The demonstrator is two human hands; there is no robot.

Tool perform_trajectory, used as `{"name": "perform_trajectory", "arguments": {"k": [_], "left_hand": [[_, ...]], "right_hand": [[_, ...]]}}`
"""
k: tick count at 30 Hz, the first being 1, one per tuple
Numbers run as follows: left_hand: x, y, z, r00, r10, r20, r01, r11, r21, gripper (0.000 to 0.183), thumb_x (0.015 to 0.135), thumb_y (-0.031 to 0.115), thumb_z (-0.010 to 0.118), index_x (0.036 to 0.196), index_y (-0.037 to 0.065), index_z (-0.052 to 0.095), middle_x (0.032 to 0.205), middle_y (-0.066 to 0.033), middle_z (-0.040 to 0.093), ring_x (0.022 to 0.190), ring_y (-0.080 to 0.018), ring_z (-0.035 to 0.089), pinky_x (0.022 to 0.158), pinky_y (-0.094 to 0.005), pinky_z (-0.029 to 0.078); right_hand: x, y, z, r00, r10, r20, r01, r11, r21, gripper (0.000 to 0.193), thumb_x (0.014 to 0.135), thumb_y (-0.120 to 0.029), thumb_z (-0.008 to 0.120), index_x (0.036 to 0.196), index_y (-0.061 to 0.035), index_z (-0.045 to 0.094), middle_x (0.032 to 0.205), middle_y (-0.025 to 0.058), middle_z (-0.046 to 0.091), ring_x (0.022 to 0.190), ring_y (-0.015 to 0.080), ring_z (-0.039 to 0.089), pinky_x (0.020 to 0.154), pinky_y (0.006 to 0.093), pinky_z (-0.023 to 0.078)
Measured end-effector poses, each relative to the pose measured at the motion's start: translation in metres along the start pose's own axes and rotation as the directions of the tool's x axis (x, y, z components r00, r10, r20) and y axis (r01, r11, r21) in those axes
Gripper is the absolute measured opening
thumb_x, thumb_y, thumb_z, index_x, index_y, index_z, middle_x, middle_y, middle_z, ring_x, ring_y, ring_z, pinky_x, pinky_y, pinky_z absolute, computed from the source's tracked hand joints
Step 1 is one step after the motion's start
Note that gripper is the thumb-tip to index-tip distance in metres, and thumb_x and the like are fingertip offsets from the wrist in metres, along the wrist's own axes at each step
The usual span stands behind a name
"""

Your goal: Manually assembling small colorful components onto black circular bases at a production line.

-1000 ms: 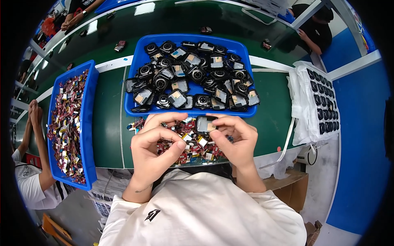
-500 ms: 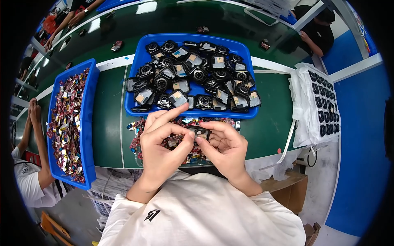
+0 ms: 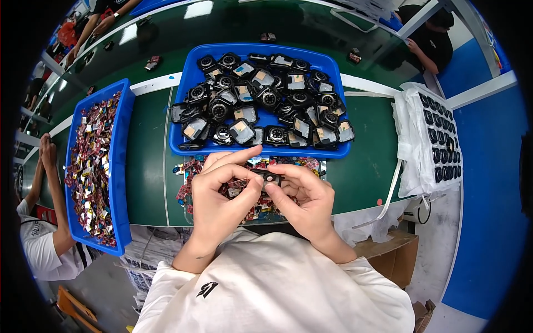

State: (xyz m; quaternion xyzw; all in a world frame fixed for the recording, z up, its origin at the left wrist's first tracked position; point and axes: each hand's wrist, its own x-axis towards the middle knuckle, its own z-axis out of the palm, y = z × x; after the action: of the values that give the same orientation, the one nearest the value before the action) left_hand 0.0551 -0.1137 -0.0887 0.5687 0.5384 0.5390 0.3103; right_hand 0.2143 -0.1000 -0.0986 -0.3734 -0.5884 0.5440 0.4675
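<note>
Between both hands, just in front of the blue tray's near edge, is a small black watch case [image 3: 270, 178] with a light round spot on it. My left hand [image 3: 222, 194] pinches its left side with thumb and forefinger, the other fingers raised and stretched out. The thumb and fingers of my right hand [image 3: 304, 204] close on its right side. Below the hands lies a spread of small red circuit boards and bright parts [image 3: 190, 186], partly hidden by them. Beyond, a blue tray [image 3: 261, 150] holds several black watch cases [image 3: 241, 132], piled in mixed directions.
On the left, a long blue bin [image 3: 117, 183] is full of small red and silver parts. White foam trays [image 3: 410, 144] with black pieces stand right. Across the green surface lie loose parts [image 3: 268, 37]. A co-worker's arms [image 3: 53, 183] show left; another person [image 3: 430, 47] is far right.
The watch case has tilted slightly between my fingers, showing more of its dark side. Loose parts on the far green surface have shifted a little left. My hands have barely moved.
</note>
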Motion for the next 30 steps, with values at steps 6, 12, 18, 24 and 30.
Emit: {"name": "perform_trajectory", "arguments": {"k": [6,12,18,24,30], "left_hand": [[-0.001,0.003,0.001,1.000,0.011,-0.017,-0.010,0.998,0.060,0.005,0.069,0.002,0.071,0.074,0.003,0.070,0.107,-0.0111,0.071,0.094,-0.0219,0.059,0.086,-0.0331,0.045],[-0.005,0.005,0.005,0.994,0.108,-0.006,-0.105,0.976,0.190,0.013,0.069,-0.001,0.074,0.082,0.000,0.072,0.109,-0.0124,0.070,0.094,-0.0204,0.057,0.086,-0.0326,0.044],[-0.004,0.006,-0.005,0.972,0.230,-0.053,-0.208,0.941,0.268,0.019,0.066,0.001,0.078,0.084,0.004,0.073,0.099,-0.0072,0.071,0.086,-0.0203,0.059,0.074,-0.0295,0.047],[-0.008,0.010,-0.007,0.998,0.043,0.050,-0.049,0.992,0.114,0.011,0.071,0.001,0.077,0.079,0.003,0.071,0.078,-0.0060,0.069,0.071,-0.0151,0.061,0.063,-0.0260,0.047],[-0.015,0.006,-0.006,0.978,-0.144,0.148,0.177,0.953,-0.246,0.008,0.078,0.002,0.074,0.083,-0.002,0.070,0.073,-0.0038,0.067,0.064,-0.0071,0.056,0.059,-0.0218,0.044]], "right_hand": [[0.002,0.003,0.004,0.994,-0.089,-0.066,0.086,0.995,-0.040,0.023,0.085,0.003,0.065,0.108,0.0019,0.065,0.092,0.0082,0.069,0.075,0.0078,0.065,0.063,0.0205,0.053],[0.002,0.012,0.003,0.972,-0.160,-0.172,0.155,0.987,-0.042,0.018,0.083,0.004,0.069,0.100,0.0039,0.068,0.089,0.0097,0.071,0.072,0.0074,0.065,0.060,0.0203,0.054],[0.004,0.003,-0.005,0.960,-0.116,-0.254,0.131,0.991,0.041,0.015,0.083,0.009,0.066,0.099,0.0080,0.064,0.094,0.0151,0.069,0.076,0.0102,0.066,0.065,0.0208,0.055],[0.004,0.009,-0.006,0.983,-0.009,-0.181,0.061,0.957,0.284,0.019,0.084,0.010,0.062,0.100,0.0042,0.052,0.101,0.0178,0.067,0.089,0.0123,0.064,0.073,0.0218,0.054],[0.005,0.011,-0.007,0.984,-0.088,-0.154,0.118,0.972,0.201,0.021,0.080,0.009,0.065,0.095,0.0027,0.053,0.097,0.0173,0.069,0.088,0.0142,0.066,0.073,0.0239,0.053]]}}
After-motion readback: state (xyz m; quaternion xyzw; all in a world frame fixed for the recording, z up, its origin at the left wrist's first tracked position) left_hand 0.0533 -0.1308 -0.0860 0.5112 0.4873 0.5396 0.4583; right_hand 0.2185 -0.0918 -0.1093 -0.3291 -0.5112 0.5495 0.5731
